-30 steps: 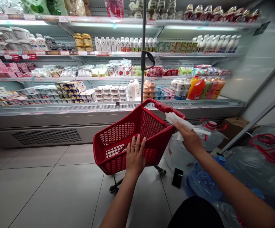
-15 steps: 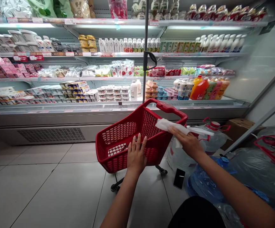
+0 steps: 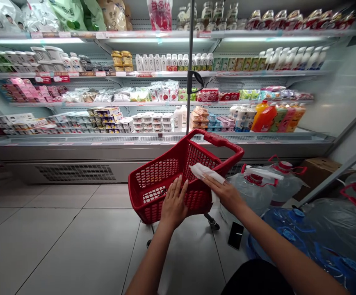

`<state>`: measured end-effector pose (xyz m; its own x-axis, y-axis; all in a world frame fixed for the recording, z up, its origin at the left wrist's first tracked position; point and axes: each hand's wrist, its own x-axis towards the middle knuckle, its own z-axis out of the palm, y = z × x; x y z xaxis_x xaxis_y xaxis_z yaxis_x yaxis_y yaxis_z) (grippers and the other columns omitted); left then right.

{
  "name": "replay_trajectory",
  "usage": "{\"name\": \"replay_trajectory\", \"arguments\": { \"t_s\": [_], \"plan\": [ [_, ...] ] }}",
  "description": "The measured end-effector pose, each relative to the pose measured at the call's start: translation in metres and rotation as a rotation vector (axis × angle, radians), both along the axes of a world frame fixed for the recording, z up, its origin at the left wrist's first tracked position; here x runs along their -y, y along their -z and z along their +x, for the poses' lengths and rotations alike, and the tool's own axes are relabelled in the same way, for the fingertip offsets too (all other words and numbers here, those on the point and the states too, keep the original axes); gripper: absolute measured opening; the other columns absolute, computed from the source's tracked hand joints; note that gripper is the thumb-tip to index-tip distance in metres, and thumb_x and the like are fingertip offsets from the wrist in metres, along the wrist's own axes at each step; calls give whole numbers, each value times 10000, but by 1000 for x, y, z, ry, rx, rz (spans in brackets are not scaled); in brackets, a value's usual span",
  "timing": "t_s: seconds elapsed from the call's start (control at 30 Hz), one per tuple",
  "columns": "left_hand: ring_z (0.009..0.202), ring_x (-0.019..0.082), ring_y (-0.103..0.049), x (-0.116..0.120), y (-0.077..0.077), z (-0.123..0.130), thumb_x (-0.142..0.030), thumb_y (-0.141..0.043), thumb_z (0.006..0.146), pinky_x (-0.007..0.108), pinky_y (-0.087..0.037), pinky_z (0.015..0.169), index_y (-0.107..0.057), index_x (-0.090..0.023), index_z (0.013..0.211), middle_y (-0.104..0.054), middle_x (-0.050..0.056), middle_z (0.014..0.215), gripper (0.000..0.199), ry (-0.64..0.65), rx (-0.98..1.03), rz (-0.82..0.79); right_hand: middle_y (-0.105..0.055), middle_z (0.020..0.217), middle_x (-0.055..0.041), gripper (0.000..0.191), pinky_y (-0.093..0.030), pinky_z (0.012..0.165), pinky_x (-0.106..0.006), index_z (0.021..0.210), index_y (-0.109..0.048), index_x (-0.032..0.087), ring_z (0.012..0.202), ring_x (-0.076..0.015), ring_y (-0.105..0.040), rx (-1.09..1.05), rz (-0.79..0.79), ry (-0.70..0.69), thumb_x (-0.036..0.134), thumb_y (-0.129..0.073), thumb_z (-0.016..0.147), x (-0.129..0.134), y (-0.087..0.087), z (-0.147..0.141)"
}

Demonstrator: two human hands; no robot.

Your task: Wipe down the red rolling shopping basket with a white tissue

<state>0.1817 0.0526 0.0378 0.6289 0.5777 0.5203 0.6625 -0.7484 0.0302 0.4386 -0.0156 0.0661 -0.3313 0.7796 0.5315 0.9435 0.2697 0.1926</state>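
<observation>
A dairy display refrigerator (image 3: 67, 154) stands behind the red shopping cart (image 3: 196, 201). On the cart's near rim, the left hand (image 3: 174, 206) lies open, apparently bracing; apart from it, the right hand (image 3: 227, 194) grips a white wipe (image 3: 203, 170), seemingly for firm contact.

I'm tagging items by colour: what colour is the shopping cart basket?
The shopping cart basket is red, shown best in the head view.

1 head-worn camera looks forward and down at the cart (image 3: 182, 164).
</observation>
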Motion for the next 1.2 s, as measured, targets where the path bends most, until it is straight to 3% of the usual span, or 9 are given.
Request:
{"name": "replay_trajectory", "arguments": {
  "t_s": [0.13, 0.23, 0.3, 0.43, 0.53, 0.63, 0.73, 0.93, 1.2],
  "plan": [
    [1603, 357, -197, 2, 0, -46, -170, -646, 844, 601, -180, 1295, -291, -367, 1640, -220, 45, 1743, 894, -179, 6, 49, -438, 1636, -34, 910, -504, 1118, -440, 1674, -209, 289, 1425, -232, -530, -17, 24, 91, -71, -361, 852, -3, -7, 26],
    [1573, 383, -278, 4, 4, -62, -179, -648, 844, 629, -208, 1276, -356, -384, 1615, -299, 39, 1717, 850, -254, 1, 36, -468, 1617, -50, 883, -536, 1065, -454, 1670, -235, 275, 1335, -257, -611, -83, 53, 160, -59, -360, 862, -12, 2, 10],
    [1560, 370, -315, 4, 8, -61, -171, -641, 837, 599, -252, 1268, -376, -373, 1609, -306, 41, 1714, 841, -255, 1, 18, -477, 1611, -49, 879, -544, 1051, -433, 1666, -253, 271, 1297, -248, -637, -117, 38, 146, -59, -367, 860, -17, 12, -16],
    [1559, 377, -314, 4, 15, -51, -185, -647, 825, 606, -263, 1260, -361, -372, 1615, -272, 37, 1725, 860, -266, 25, 28, -428, 1644, -39, 892, -510, 1099, -375, 1657, -282, 248, 1390, -199, -560, -84, -58, -32, -88, -364, 835, -23, 24, -56],
    [1555, 321, -343, 4, 15, -54, -145, -606, 826, 517, -308, 1266, -257, -292, 1658, -273, 58, 1724, 914, -228, 37, 22, -460, 1626, -41, 869, -487, 1125, -374, 1644, -315, 253, 1427, -184, -522, -53, -75, -78, -80, -381, 844, -26, 20, -44],
    [1540, 243, -379, 4, 12, -63, -90, -540, 818, 404, -368, 1246, -217, -190, 1663, -317, 75, 1707, 910, -109, 27, -19, -522, 1583, -47, 833, -500, 1102, -402, 1609, -391, 262, 1380, -204, -571, -81, -46, 38, -66, -400, 844, -33, 10, -10],
    [1535, 231, -388, 3, 11, -66, -64, -521, 782, 384, -390, 1236, -275, -181, 1640, -340, 56, 1699, 900, -21, 16, -54, -568, 1544, -67, 770, -514, 1070, -447, 1542, -497, 243, 1298, -249, -627, -73, -47, 160, -47, -428, 831, -47, -1, 7],
    [1550, 237, -359, 2, 15, -57, -93, -551, 747, 389, -380, 1248, -279, -157, 1628, -313, 69, 1710, 925, -9, 63, -109, -661, 1430, -101, 576, -532, 1018, -433, 1398, -633, 210, 1151, -287, -670, -20, -101, 209, 44, -522, 858, -72, -9, -11],
    [1577, 276, -299, 8, 18, -51, -106, -560, 713, 425, -355, 1259, -243, -120, 1632, -200, 97, 1742, 972, 2, 99, -180, -654, 1439, -128, 652, -557, 989, -442, 1437, -603, 160, 1102, -311, -688, 109, -48, 156, -3, -511, 812, -56, 7, -53]
  ]
}}
